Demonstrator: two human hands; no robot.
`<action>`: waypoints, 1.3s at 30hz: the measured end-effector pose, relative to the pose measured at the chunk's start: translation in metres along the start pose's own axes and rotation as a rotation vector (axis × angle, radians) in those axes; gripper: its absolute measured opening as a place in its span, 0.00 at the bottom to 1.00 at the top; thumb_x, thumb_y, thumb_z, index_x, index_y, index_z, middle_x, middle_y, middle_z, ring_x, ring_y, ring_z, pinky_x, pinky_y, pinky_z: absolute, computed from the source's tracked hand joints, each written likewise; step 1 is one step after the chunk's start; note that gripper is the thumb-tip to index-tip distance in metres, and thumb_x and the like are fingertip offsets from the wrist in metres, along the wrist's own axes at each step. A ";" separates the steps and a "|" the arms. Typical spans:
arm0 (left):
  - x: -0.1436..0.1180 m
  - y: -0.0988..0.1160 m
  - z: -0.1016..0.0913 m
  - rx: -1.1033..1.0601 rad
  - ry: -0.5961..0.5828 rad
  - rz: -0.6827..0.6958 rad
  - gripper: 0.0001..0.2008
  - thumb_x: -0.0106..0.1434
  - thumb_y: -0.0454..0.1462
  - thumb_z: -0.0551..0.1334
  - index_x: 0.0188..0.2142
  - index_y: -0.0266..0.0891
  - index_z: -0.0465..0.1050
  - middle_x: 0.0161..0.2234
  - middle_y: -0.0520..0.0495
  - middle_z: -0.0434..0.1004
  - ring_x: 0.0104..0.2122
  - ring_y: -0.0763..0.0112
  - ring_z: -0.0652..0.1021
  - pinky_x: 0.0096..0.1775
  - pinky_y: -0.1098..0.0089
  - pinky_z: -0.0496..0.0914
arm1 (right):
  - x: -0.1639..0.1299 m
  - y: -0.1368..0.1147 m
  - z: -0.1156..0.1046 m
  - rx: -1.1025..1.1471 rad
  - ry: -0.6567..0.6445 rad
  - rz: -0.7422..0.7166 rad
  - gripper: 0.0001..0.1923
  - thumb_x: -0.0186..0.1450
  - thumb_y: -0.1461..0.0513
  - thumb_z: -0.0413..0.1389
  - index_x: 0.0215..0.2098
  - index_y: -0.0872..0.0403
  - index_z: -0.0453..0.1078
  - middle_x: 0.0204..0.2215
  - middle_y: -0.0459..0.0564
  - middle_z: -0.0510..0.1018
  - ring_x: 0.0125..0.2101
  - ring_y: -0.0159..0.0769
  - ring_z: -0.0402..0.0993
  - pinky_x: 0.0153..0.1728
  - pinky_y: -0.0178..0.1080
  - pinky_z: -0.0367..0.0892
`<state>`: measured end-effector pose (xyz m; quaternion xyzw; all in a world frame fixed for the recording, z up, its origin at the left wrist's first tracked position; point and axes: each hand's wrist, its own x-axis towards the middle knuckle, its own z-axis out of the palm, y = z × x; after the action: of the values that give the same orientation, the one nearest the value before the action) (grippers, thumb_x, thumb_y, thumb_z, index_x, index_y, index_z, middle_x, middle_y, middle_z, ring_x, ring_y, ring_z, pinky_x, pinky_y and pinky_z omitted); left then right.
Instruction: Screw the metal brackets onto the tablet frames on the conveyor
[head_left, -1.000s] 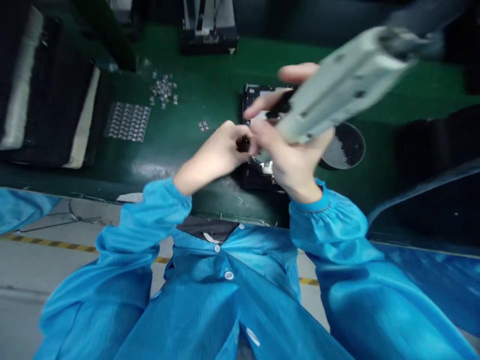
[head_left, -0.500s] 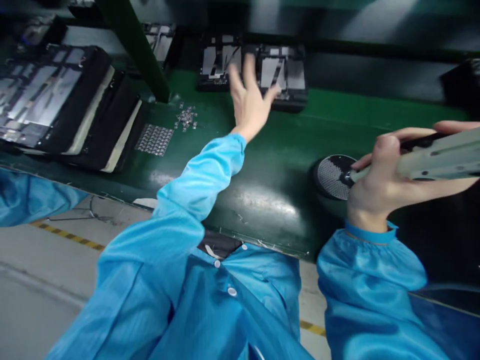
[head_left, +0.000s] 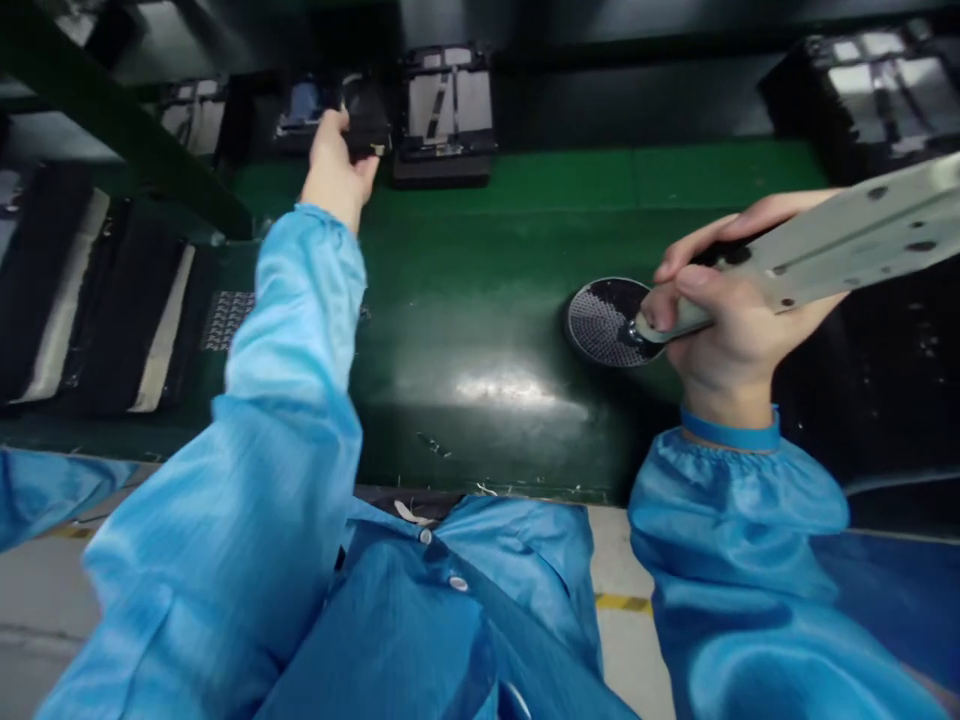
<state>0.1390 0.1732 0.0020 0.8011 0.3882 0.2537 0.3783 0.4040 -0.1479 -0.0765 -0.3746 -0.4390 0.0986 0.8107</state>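
Observation:
My left hand (head_left: 335,165) reaches far across the green belt (head_left: 480,300) and grips the edge of a black tray (head_left: 337,108) at the back left. My right hand (head_left: 731,320) holds a pale grey electric screwdriver (head_left: 832,245). Its tip rests over a round black screw dish (head_left: 600,320) just left of that hand. Blue sleeves cover both arms.
Another black tray with silvery parts (head_left: 446,110) stands right of the gripped one, and a third (head_left: 870,85) sits at the back right. Stacked black trays (head_left: 97,290) lie at the left beside a sheet of small parts (head_left: 225,320). A green post (head_left: 127,130) slants at upper left.
The black unit that both hands worked on is gone from in front of me. My left hand swung out to the back left and closed on a tray. The screwdriver moved right to the dish.

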 end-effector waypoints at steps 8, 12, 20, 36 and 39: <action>-0.217 0.104 0.070 -0.913 0.146 -0.508 0.07 0.69 0.39 0.75 0.43 0.53 0.81 0.55 0.64 0.89 0.69 0.70 0.80 0.64 0.65 0.82 | -0.010 -0.039 0.026 0.013 0.071 0.018 0.34 0.56 0.49 0.72 0.45 0.50 0.55 0.23 0.34 0.63 0.11 0.21 0.44 0.09 0.31 0.36; -0.306 0.138 0.113 -1.041 0.015 -0.678 0.10 0.76 0.39 0.73 0.55 0.52 0.84 0.64 0.57 0.87 0.72 0.65 0.81 0.72 0.61 0.79 | -0.010 -0.057 0.033 0.033 0.041 0.059 0.25 0.56 0.58 0.65 0.44 0.50 0.56 0.23 0.34 0.62 0.12 0.22 0.49 0.09 0.32 0.38; -0.334 0.128 0.080 -0.828 -0.783 -0.854 0.18 0.75 0.55 0.74 0.54 0.50 0.92 0.54 0.41 0.92 0.47 0.54 0.92 0.50 0.58 0.89 | -0.013 -0.063 0.039 0.101 -0.057 0.051 0.19 0.60 0.61 0.65 0.44 0.52 0.63 0.24 0.37 0.63 0.15 0.20 0.48 0.12 0.32 0.39; -0.231 0.014 -0.037 0.610 -0.091 -0.270 0.15 0.75 0.49 0.72 0.51 0.40 0.86 0.40 0.50 0.77 0.39 0.64 0.79 0.40 0.68 0.67 | -0.021 -0.064 0.037 0.110 -0.117 0.054 0.15 0.63 0.63 0.68 0.43 0.56 0.69 0.26 0.39 0.66 0.17 0.17 0.57 0.14 0.24 0.49; -0.231 0.014 -0.039 0.584 -0.139 -0.239 0.14 0.77 0.50 0.70 0.46 0.42 0.84 0.42 0.50 0.77 0.40 0.66 0.78 0.41 0.69 0.68 | -0.020 -0.060 0.035 0.092 -0.125 0.037 0.18 0.63 0.60 0.72 0.43 0.55 0.70 0.26 0.40 0.67 0.16 0.19 0.59 0.13 0.25 0.48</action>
<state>-0.0142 -0.0042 0.0103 0.8399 0.5092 0.0302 0.1853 0.3544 -0.1814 -0.0357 -0.3379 -0.4768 0.1568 0.7962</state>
